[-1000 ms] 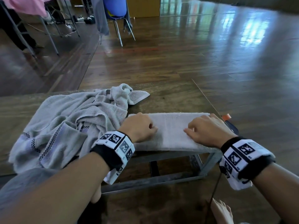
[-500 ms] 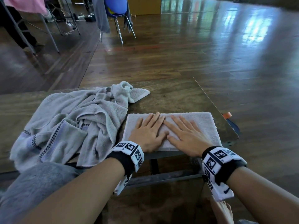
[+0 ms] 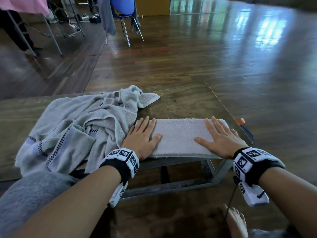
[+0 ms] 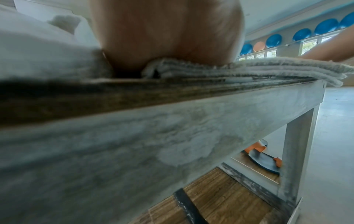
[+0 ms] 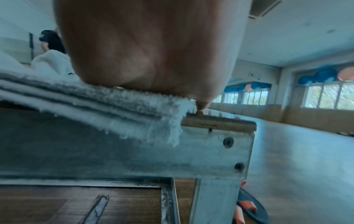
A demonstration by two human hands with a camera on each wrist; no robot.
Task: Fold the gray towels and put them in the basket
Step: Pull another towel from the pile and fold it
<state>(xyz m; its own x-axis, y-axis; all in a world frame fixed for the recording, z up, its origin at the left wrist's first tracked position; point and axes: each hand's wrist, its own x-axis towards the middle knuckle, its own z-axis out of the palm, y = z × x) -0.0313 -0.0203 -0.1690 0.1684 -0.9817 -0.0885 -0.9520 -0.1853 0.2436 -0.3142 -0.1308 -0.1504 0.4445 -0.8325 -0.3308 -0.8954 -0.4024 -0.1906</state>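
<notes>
A folded gray towel [image 3: 180, 136] lies as a flat strip along the near edge of the wooden table [image 3: 180, 103]. My left hand [image 3: 142, 134] presses flat on its left end, fingers straight. At the right end my right hand [image 3: 221, 138] lies flat too. The wrist views show the stacked layers of the folded towel [image 4: 229, 69] [image 5: 95, 100] under each palm, overhanging the table edge. A crumpled heap of gray towels [image 3: 77, 127] with checkered bands sits to the left, touching my left hand. No basket is in view.
The table has a gray metal frame [image 3: 171, 186] and ends just right of the folded towel. An orange and dark sandal [image 3: 243, 127] lies on the floor by that corner. A blue chair [image 3: 123, 14] and a pink-covered table [image 3: 25, 6] stand far behind.
A second ago both hands were curled on the towel's ends. Then they lay flat together at its middle. Now they have slid apart to the two ends, still flat.
</notes>
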